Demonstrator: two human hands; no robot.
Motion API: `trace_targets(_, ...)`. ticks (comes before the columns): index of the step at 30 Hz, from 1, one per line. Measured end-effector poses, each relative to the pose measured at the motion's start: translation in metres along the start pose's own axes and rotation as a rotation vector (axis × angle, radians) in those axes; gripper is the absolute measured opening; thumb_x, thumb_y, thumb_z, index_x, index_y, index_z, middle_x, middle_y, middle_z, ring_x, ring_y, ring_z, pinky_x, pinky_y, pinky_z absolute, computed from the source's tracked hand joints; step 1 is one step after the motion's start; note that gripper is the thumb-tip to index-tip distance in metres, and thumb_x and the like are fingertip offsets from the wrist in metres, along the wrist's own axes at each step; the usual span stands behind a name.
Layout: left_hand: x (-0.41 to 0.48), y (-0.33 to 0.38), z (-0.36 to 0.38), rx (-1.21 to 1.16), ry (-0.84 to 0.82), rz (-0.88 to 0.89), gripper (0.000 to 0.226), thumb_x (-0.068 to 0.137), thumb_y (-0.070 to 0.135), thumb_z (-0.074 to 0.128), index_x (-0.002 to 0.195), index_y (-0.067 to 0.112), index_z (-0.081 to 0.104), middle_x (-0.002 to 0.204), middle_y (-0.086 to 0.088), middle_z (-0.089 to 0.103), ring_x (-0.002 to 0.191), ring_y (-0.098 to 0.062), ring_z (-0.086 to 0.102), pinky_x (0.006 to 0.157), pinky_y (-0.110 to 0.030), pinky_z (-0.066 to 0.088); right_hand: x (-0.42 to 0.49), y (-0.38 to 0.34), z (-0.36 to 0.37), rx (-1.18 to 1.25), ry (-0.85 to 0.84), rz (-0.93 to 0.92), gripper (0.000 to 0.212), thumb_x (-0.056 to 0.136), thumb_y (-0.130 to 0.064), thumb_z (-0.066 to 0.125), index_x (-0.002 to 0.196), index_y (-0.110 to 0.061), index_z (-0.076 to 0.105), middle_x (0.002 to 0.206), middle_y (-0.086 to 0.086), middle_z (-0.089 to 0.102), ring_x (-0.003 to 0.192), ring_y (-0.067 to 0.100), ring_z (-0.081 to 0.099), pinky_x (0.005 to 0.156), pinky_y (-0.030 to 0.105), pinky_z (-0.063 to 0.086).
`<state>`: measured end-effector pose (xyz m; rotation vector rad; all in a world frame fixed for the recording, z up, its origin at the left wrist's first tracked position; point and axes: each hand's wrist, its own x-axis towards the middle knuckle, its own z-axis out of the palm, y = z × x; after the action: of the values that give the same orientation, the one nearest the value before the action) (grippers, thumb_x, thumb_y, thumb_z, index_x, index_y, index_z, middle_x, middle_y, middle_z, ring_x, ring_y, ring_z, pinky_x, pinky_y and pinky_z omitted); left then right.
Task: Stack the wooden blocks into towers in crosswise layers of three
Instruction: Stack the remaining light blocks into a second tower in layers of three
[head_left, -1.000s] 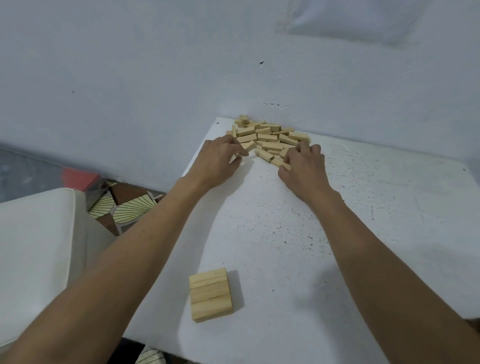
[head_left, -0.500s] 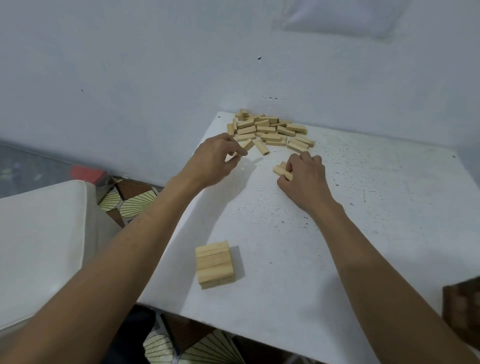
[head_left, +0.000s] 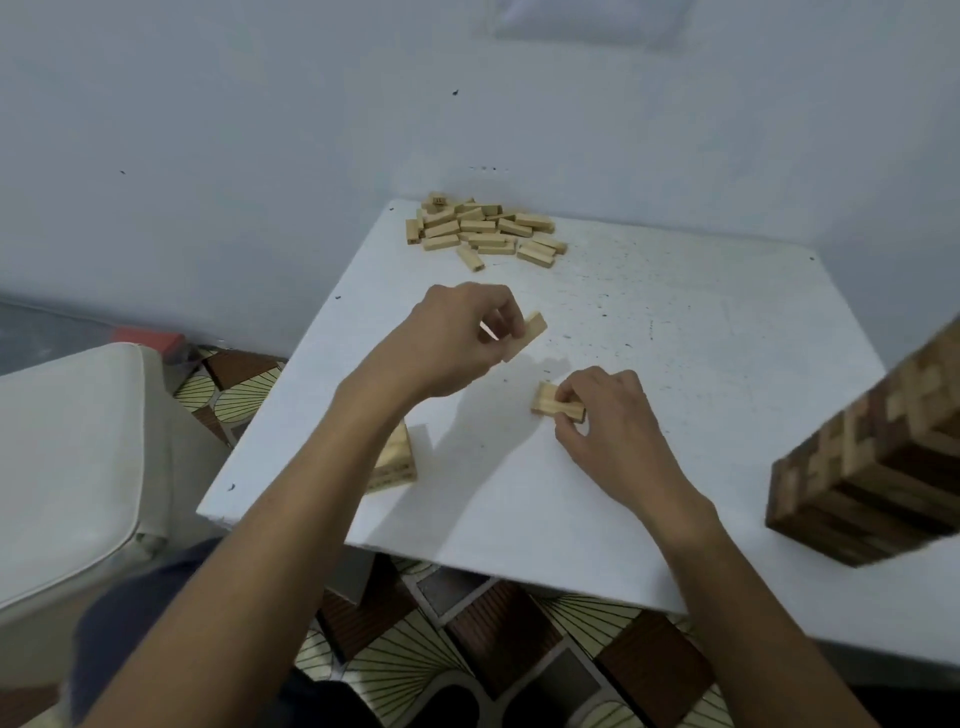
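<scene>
Left hand (head_left: 457, 338): fingers curled, pinching a single block (head_left: 525, 335) clear of the surface (head_left: 701, 332); its long axis runs diagonally, near-left to far-right.
Right hand (head_left: 605, 410): curled over what look like two blocks (head_left: 549, 402) lying flat on the surface.
Started stack (head_left: 399, 457): near the front-left edge, half hidden under the left forearm; it lies back towards the person and left of both hands.
Nearer hand: the left, probably.
Loose pile (head_left: 483, 234): far corner, well apart.
Next move: likely turning each block crosswise to the stack's top layer.
</scene>
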<state>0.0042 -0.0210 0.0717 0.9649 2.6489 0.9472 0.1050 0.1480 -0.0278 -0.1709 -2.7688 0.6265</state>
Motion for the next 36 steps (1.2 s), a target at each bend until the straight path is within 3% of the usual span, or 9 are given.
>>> trace_targets(2, -0.011, 0.009, 0.015, -0.034, -0.002, -0.024, 0.009, 0.093, 0.035, 0.063, 0.095, 0.026, 0.064, 0.097, 0.01, 0.068, 0.085, -0.003, 0.064, 0.072, -0.024, 0.054, -0.016, 0.001, -0.008, 0.034, -0.042, -0.026, 0.014, 0.091, -0.017, 0.065, 0.104, -0.016, 0.064, 0.104, -0.007, 0.063, 0.096, 0.02, 0.045, 0.074, 0.03, 0.042)
trace_targets(5, -0.026, 0.013, 0.04, -0.056, 0.001, -0.063, 0.009, 0.094, 0.026, 0.064, 0.101, 0.023, 0.067, 0.098, 0.009, 0.069, 0.087, -0.005, 0.065, 0.079, -0.026, 0.055, -0.035, 0.003, -0.018, 0.073, -0.091, -0.04, 0.017, 0.093, -0.017, 0.064, 0.11, -0.019, 0.064, 0.106, -0.011, 0.062, 0.097, 0.014, 0.042, 0.076, 0.024, 0.038)
trace_targets(10, -0.046, 0.01, 0.079, -0.117, 0.013, -0.147, 0.013, 0.094, 0.03, 0.062, 0.103, 0.023, 0.068, 0.092, 0.01, 0.066, 0.087, -0.008, 0.065, 0.075, -0.022, 0.05, -0.06, 0.005, -0.025, 0.118, -0.137, -0.048, 0.024, 0.094, -0.013, 0.062, 0.116, -0.018, 0.064, 0.113, -0.01, 0.063, 0.1, 0.014, 0.043, 0.082, 0.027, 0.042)
trace_targets(15, -0.053, 0.004, 0.092, -0.084, -0.006, -0.14, 0.015, 0.096, 0.029, 0.062, 0.106, 0.023, 0.071, 0.098, 0.01, 0.069, 0.089, -0.007, 0.062, 0.067, -0.007, 0.039, -0.071, 0.012, -0.028, 0.121, -0.134, -0.088, 0.026, 0.092, -0.006, 0.061, 0.113, -0.02, 0.069, 0.126, -0.012, 0.063, 0.1, 0.015, 0.042, 0.079, 0.026, 0.042)
trace_targets(18, -0.051, 0.005, 0.09, -0.041, -0.028, -0.131, 0.017, 0.097, 0.029, 0.061, 0.108, 0.021, 0.072, 0.101, 0.008, 0.068, 0.088, -0.007, 0.059, 0.073, -0.016, 0.042, -0.074, 0.016, -0.025, 0.055, -0.079, -0.12, 0.028, 0.089, -0.002, 0.064, 0.107, -0.022, 0.072, 0.134, -0.004, 0.059, 0.102, 0.019, 0.044, 0.081, 0.024, 0.037)
trace_targets(23, -0.05, 0.006, 0.093, 0.075, -0.054, -0.098, 0.019, 0.097, 0.025, 0.061, 0.112, 0.022, 0.071, 0.107, 0.005, 0.071, 0.097, -0.011, 0.064, 0.087, -0.033, 0.051, -0.076, 0.013, -0.017, -0.032, 0.051, -0.037, 0.032, 0.083, 0.003, 0.07, 0.109, -0.016, 0.071, 0.12, 0.011, 0.057, 0.095, 0.025, 0.052, 0.07, 0.027, 0.042)
trace_targets(27, -0.058, 0.009, 0.091, 0.133, -0.059, -0.048, 0.023, 0.094, 0.03, 0.063, 0.114, 0.021, 0.07, 0.104, 0.006, 0.07, 0.094, -0.008, 0.062, 0.083, -0.026, 0.048, -0.081, 0.008, -0.013, -0.018, 0.135, -0.002, 0.025, 0.085, 0.0, 0.07, 0.107, -0.01, 0.071, 0.103, 0.009, 0.061, 0.091, 0.025, 0.054, 0.07, 0.032, 0.049)
trace_targets(31, -0.064, 0.007, 0.086, 0.164, -0.121, -0.016, 0.027, 0.089, 0.034, 0.069, 0.114, 0.025, 0.07, 0.102, 0.009, 0.067, 0.094, -0.008, 0.059, 0.085, -0.028, 0.047, -0.086, 0.01, -0.016, 0.105, 0.03, 0.067, 0.026, 0.09, -0.018, 0.068, 0.115, -0.014, 0.07, 0.117, 0.005, 0.062, 0.107, 0.021, 0.053, 0.088, 0.027, 0.041)
trace_targets(36, -0.061, 0.003, 0.082, 0.204, -0.19, 0.032, 0.045, 0.081, 0.044, 0.075, 0.122, 0.032, 0.061, 0.115, 0.013, 0.057, 0.101, -0.007, 0.055, 0.092, -0.035, 0.046, -0.085, 0.015, -0.023, 0.204, -0.077, 0.046, 0.033, 0.085, -0.017, 0.074, 0.118, -0.016, 0.069, 0.132, 0.005, 0.059, 0.118, 0.024, 0.054, 0.094, 0.027, 0.037)
